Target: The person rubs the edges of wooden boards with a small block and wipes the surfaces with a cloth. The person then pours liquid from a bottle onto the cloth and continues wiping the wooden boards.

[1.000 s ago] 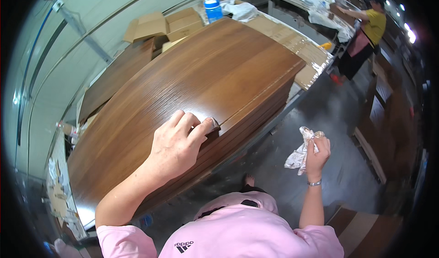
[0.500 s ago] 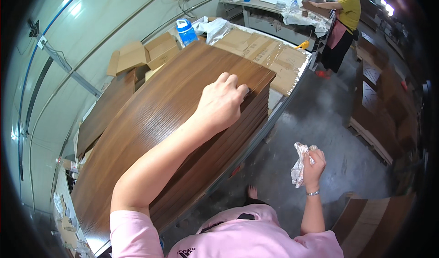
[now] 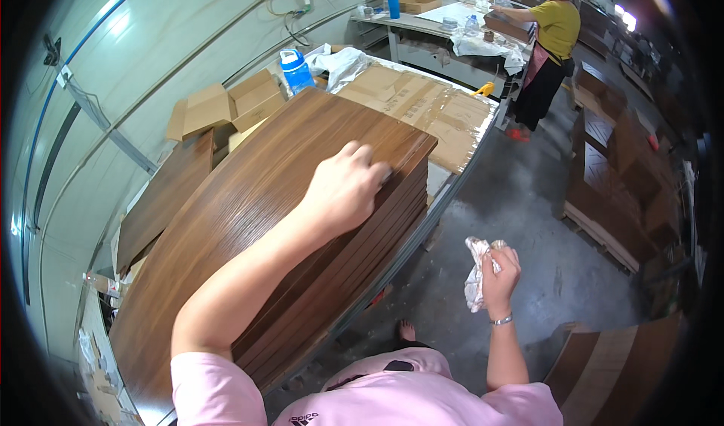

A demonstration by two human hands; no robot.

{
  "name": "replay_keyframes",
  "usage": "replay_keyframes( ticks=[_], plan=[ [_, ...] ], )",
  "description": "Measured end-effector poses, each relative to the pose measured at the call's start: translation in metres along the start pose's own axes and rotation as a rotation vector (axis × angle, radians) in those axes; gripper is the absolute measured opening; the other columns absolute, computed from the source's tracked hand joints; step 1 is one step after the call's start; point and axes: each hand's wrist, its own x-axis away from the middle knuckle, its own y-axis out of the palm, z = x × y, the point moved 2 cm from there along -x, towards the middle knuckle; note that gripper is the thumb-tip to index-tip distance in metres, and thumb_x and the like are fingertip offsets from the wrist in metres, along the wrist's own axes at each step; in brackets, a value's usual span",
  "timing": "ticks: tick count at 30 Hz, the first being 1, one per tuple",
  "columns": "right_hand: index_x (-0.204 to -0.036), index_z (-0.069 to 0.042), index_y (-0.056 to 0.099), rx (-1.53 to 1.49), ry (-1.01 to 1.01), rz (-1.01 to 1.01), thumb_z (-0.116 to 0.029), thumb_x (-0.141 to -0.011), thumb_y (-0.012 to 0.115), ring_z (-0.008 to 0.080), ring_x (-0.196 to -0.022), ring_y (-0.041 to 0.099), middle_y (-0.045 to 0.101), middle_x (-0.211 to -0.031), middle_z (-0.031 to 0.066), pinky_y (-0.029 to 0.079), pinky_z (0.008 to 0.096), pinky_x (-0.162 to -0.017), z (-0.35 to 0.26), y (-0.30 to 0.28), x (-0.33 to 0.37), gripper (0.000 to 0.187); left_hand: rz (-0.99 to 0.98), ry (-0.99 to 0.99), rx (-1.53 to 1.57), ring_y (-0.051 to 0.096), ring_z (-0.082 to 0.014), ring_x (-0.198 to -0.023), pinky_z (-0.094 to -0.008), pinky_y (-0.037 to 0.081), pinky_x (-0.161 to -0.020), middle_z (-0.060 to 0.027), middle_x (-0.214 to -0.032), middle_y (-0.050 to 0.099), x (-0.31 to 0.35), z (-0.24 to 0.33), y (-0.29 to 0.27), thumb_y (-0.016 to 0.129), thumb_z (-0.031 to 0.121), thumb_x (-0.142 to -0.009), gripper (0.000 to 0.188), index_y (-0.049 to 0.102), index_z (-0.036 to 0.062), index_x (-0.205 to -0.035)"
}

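A stack of dark brown wood-grain panels (image 3: 249,192) lies on the workbench, its long curved side to the left. My left hand (image 3: 348,184) is closed at the right edge of the top panel, near its far corner. Something small and greyish shows at its fingertips, too hidden to name. Off to the right, over the floor and apart from the stack, my right hand (image 3: 501,275) grips a crumpled white rag (image 3: 474,276) with faint stains.
Beyond the stack lie flattened cardboard (image 3: 411,98), a blue bottle (image 3: 296,71) and open cardboard boxes (image 3: 219,109). A co-worker (image 3: 554,41) stands at a far table (image 3: 422,24). Brown panels on pallets (image 3: 611,192) stand to the right, with another striped brown stack (image 3: 615,369) nearer.
The whole view has shifted slightly, so the scene sits lower and further left. My left hand stays at the panel edge, and my right hand still holds the rag.
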Motion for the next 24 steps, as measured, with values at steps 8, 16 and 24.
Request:
replay_keyframes(
  ticks=[8, 16, 24],
  plan=[
    [-0.090, 0.004, 0.068, 0.023, -0.259, 0.149, 0.004, -0.077, 0.068, 0.0330, -0.090, 0.055, 0.062, -0.086, 0.0129, 0.045, 0.0423, -0.078, -0.092, 0.017, -0.057, 0.013, 0.060, -0.147, -0.051, 0.057, -0.0263, -0.074, -0.0384, 0.049, -0.058, -0.0066, -0.081, 0.058, 0.194, 0.030, -0.094, 0.074, 0.004, -0.072, 0.035, 0.070, 0.0076, -0.106],
    [-0.098, -0.001, 0.069, -0.461, -0.959, -0.391, -0.013, -0.075, 0.074, 0.0351, -0.108, 0.065, 0.068, -0.108, 0.0177, 0.051, 0.0454, -0.097, -0.277, 0.104, 0.021, 0.027, 0.545, -1.128, 0.380, 0.054, -0.0098, -0.081, -0.0250, 0.043, -0.071, -0.0005, -0.088, 0.057, 0.414, 0.033, -0.137, 0.068, -0.003, -0.079, 0.032, 0.071, -0.0010, -0.111],
    [-0.105, 0.007, 0.070, -0.073, -0.699, -0.281, -0.009, -0.090, 0.063, 0.0348, -0.101, 0.069, 0.071, -0.105, 0.0223, 0.055, 0.0400, -0.092, -0.194, 0.095, -0.083, 0.023, 0.661, -1.107, 0.659, 0.057, -0.0112, -0.090, -0.0238, 0.043, -0.084, -0.0029, -0.096, 0.060, 0.432, 0.041, -0.140, 0.068, 0.004, -0.087, 0.028, 0.068, -0.0069, -0.113]
  ],
)
